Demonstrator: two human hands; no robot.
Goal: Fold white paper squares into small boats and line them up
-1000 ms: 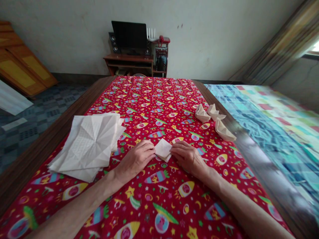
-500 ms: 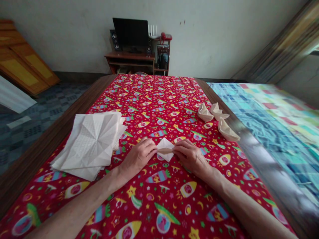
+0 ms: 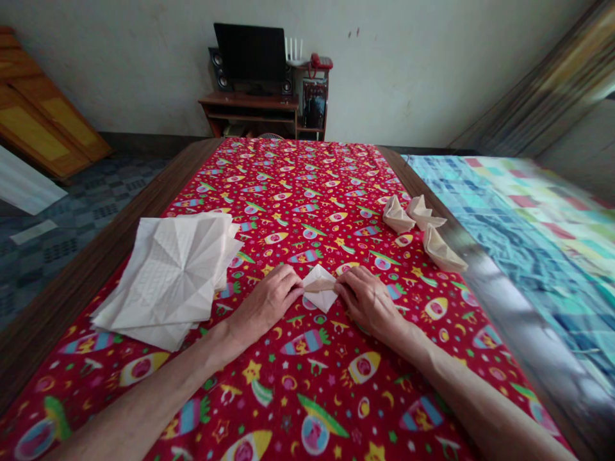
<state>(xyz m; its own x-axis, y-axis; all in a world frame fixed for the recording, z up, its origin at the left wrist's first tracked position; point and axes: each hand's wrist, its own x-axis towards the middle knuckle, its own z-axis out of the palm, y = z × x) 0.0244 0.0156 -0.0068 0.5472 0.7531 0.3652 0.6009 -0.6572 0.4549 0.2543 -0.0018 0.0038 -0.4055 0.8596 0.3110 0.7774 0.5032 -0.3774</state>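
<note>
Between my two hands is a small folded paper [image 3: 319,301], diamond-shaped, pale, with a tan band across its middle. My left hand [image 3: 275,293] pinches its left corner between thumb and fingers. At the right corner my right hand [image 3: 365,294] has the same kind of grip, its fingertips partly hidden. The paper is low over the red patterned cloth [image 3: 307,378]; whether it touches the cloth I cannot tell. To the left lies a stack of creased paper sheets [image 3: 168,275]. Several folded paper boats, one of them the nearest paper boat [image 3: 442,250], sit to the right.
The cloth covers a table with brown wooden edges [image 3: 187,168]. A bed with a blue checked cover [image 3: 509,237] adjoins on the right. Beyond the far end, a desk [image 3: 250,101] holds a monitor [image 3: 250,52] and a red telephone [image 3: 321,62]. A wooden cabinet [image 3: 43,115] stands left.
The paper's tan middle band has spread slightly wider between my hands. Both hands keep their hold at the corners. The view has shifted slightly.
</note>
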